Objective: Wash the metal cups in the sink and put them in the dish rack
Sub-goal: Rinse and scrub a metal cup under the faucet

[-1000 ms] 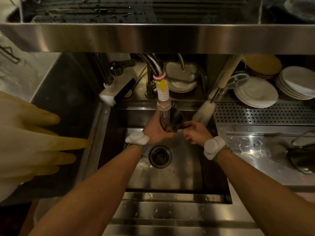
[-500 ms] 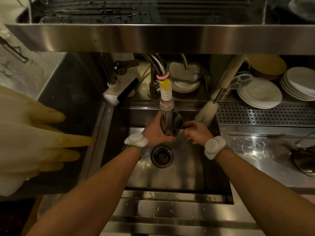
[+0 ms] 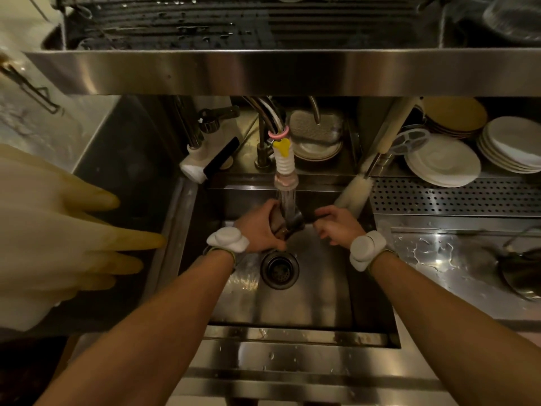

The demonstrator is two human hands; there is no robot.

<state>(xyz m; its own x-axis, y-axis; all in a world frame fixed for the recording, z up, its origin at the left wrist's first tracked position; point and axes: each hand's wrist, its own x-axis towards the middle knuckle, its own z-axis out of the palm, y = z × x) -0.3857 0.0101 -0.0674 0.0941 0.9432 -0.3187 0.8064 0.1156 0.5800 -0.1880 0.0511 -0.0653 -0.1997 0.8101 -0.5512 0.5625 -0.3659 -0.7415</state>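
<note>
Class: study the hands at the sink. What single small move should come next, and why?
Probably turn the metal cup under the water stream to rinse its other sides. The left hand grips its body and the right hand seems to hold its handle, above the drain, with the tap running.

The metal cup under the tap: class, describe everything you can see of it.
The metal cup looks like dark, shiny steel, wet and reflective. It is held above the sink basin, just behind the drain, directly beneath the tap nozzle, with running water striking it. The left hand wraps its left side; the right hand grips a dark part at its right, perhaps a handle. Its tilt is unclear.
</note>
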